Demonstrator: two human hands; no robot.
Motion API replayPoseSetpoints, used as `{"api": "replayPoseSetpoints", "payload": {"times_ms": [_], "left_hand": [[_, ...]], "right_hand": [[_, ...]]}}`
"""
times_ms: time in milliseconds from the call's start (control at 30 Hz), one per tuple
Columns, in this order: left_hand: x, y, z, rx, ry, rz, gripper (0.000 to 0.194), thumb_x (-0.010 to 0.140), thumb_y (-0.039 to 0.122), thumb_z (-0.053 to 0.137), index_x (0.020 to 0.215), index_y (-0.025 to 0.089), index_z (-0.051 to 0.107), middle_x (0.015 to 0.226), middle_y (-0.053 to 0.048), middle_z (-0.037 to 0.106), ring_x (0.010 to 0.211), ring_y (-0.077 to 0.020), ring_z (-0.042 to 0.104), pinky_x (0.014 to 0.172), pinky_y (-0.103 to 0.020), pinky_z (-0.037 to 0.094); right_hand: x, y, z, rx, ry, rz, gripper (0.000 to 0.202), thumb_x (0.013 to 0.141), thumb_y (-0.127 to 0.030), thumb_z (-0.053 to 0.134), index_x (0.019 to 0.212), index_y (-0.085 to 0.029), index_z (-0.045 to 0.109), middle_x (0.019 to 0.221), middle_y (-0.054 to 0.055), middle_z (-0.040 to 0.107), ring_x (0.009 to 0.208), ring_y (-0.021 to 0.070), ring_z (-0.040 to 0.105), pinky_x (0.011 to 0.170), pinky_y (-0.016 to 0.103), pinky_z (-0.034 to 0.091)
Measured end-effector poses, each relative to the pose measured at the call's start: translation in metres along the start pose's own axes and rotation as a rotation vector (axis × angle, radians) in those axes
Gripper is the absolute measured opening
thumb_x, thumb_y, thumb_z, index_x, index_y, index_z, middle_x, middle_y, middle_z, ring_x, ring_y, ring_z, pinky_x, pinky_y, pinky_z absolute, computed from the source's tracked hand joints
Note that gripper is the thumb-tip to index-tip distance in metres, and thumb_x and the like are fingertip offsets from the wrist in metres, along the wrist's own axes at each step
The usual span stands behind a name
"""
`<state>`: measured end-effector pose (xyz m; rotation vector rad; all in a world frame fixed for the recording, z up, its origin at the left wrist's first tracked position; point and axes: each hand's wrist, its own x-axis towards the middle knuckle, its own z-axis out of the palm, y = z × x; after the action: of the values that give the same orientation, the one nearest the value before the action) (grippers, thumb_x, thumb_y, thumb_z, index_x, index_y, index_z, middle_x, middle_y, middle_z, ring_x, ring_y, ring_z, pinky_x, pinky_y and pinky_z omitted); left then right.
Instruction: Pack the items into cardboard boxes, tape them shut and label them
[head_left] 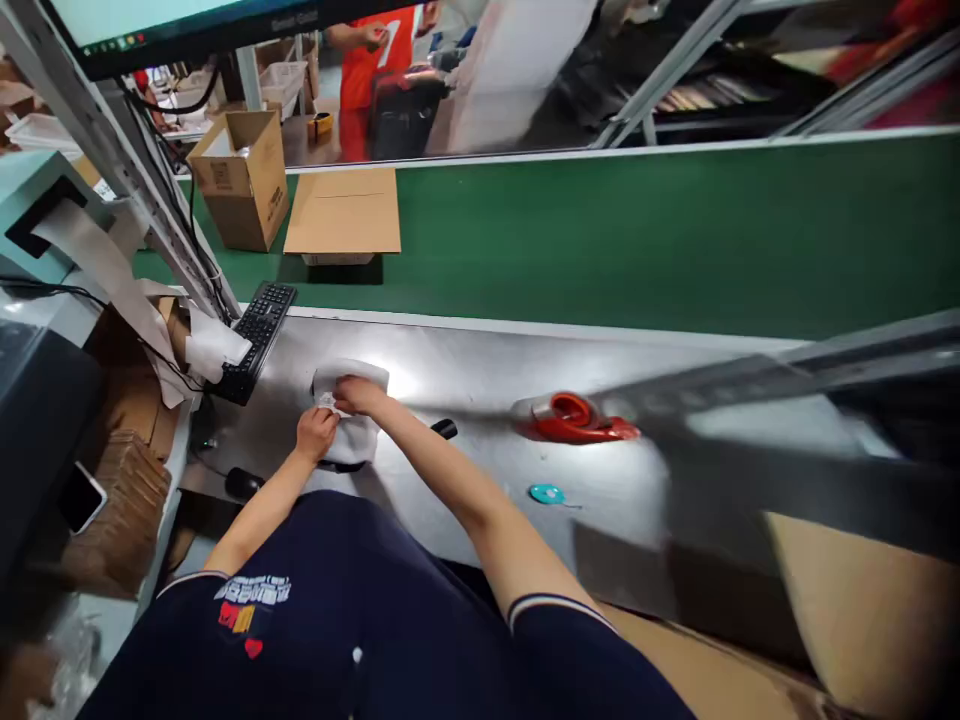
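Note:
On the metal bench in front of me lies a soft white package (358, 442) with a dark lower edge. My left hand (317, 433) is closed in a pinch at its left side. From the right, my right hand (358, 395) reaches over the package, its fingers drawn together close to the left fingertips. Between both sets of fingertips is a small crumpled whitish piece (328, 402), perhaps clear plastic; whether it belongs to the package I cannot tell. A short black cylinder (444, 429) lies to the right of the package.
A keyboard (259, 335) and a black mouse (244, 484) lie to the left. Rightward are a roll of red tape (574, 415) and a teal cutter-like object (547, 494). Two cardboard boxes (251, 185) stand on the green conveyor belt (600, 240). Beyond it is a person in orange (360, 75).

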<state>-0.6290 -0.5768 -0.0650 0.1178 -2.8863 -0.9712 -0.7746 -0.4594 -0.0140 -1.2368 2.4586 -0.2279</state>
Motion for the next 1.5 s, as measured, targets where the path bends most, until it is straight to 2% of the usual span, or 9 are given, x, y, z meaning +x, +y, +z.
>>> {"api": "replayPoseSetpoints", "payload": {"times_ms": [200, 433, 533, 567, 667, 833, 933, 1067, 1500], "left_hand": [[-0.009, -0.012, 0.015, -0.086, -0.028, 0.005, 0.031, 0.104, 0.027, 0.047, 0.089, 0.022, 0.074, 0.1, -0.015, 0.076, 0.104, -0.0298, 0.068, 0.101, -0.048, 0.051], [-0.005, -0.02, 0.021, -0.21, -0.054, -0.034, 0.024, 0.099, 0.024, 0.056, 0.079, 0.023, 0.068, 0.095, -0.013, 0.074, 0.103, -0.0269, 0.068, 0.104, -0.045, 0.051], [-0.013, -0.017, 0.02, -0.246, 0.011, -0.143, 0.013, 0.097, 0.029, 0.063, 0.089, 0.023, 0.07, 0.104, -0.013, 0.074, 0.112, -0.0285, 0.067, 0.107, -0.046, 0.05], [-0.016, -0.016, 0.02, -0.254, 0.045, -0.205, 0.01, 0.095, 0.031, 0.067, 0.096, 0.022, 0.071, 0.11, -0.013, 0.074, 0.115, -0.0295, 0.066, 0.106, -0.047, 0.051], [-0.024, -0.017, 0.021, -0.288, 0.113, -0.42, 0.03, 0.088, 0.039, 0.078, 0.109, 0.019, 0.069, 0.11, -0.013, 0.074, 0.106, -0.028, 0.07, 0.093, -0.043, 0.057], [-0.015, -0.027, 0.017, -0.346, 0.086, -0.615, 0.022, 0.093, 0.04, 0.071, 0.084, 0.019, 0.069, 0.079, -0.004, 0.074, 0.074, -0.018, 0.069, 0.069, -0.029, 0.05], [-0.004, -0.029, 0.01, -0.335, 0.076, -0.65, 0.022, 0.088, 0.037, 0.075, 0.077, 0.02, 0.069, 0.077, -0.005, 0.074, 0.074, -0.0206, 0.069, 0.07, -0.032, 0.048], [0.005, -0.025, 0.002, -0.309, 0.053, -0.652, 0.018, 0.085, 0.033, 0.08, 0.078, 0.02, 0.068, 0.082, -0.007, 0.076, 0.081, -0.0238, 0.071, 0.077, -0.034, 0.049], [0.017, -0.018, -0.015, -0.284, -0.077, -0.727, 0.018, 0.085, 0.033, 0.081, 0.08, 0.019, 0.072, 0.09, -0.01, 0.079, 0.094, -0.0246, 0.074, 0.083, -0.031, 0.05]], "right_hand": [[0.002, -0.007, 0.013, -0.226, -0.164, -0.065, 0.023, 0.105, -0.029, 0.063, 0.12, -0.013, 0.07, 0.128, 0.013, 0.071, 0.116, 0.0242, 0.069, 0.099, 0.043, 0.059], [0.006, -0.014, 0.016, -0.325, -0.163, 0.045, 0.029, 0.104, -0.014, 0.052, 0.129, -0.008, 0.065, 0.131, 0.02, 0.069, 0.108, 0.0267, 0.073, 0.09, 0.04, 0.061], [0.004, -0.021, 0.011, -0.328, -0.16, 0.036, 0.032, 0.104, -0.01, 0.046, 0.127, -0.008, 0.068, 0.13, 0.022, 0.07, 0.112, 0.0289, 0.072, 0.09, 0.04, 0.06], [0.004, -0.023, 0.009, -0.322, -0.166, 0.005, 0.032, 0.104, -0.011, 0.046, 0.125, -0.01, 0.069, 0.13, 0.021, 0.071, 0.116, 0.0294, 0.071, 0.092, 0.04, 0.06], [0.008, -0.028, 0.003, -0.297, -0.2, -0.103, 0.028, 0.105, -0.017, 0.05, 0.117, -0.014, 0.075, 0.13, 0.019, 0.072, 0.126, 0.0302, 0.067, 0.099, 0.037, 0.056], [0.022, -0.035, 0.001, -0.294, -0.258, -0.157, 0.022, 0.106, -0.019, 0.055, 0.112, -0.013, 0.075, 0.123, 0.017, 0.075, 0.114, 0.0254, 0.071, 0.095, 0.037, 0.058], [0.023, -0.036, 0.003, -0.304, -0.281, -0.175, 0.02, 0.105, -0.03, 0.064, 0.114, -0.014, 0.073, 0.12, 0.01, 0.075, 0.107, 0.0213, 0.072, 0.095, 0.041, 0.061], [0.021, -0.032, 0.007, -0.297, -0.263, -0.158, 0.023, 0.103, -0.031, 0.068, 0.117, -0.013, 0.072, 0.122, 0.01, 0.074, 0.111, 0.0225, 0.072, 0.097, 0.042, 0.062], [0.035, -0.034, 0.016, -0.195, -0.199, 0.11, 0.035, 0.103, -0.04, 0.069, 0.128, -0.016, 0.068, 0.13, 0.011, 0.071, 0.116, 0.0247, 0.07, 0.101, 0.048, 0.061]]}}
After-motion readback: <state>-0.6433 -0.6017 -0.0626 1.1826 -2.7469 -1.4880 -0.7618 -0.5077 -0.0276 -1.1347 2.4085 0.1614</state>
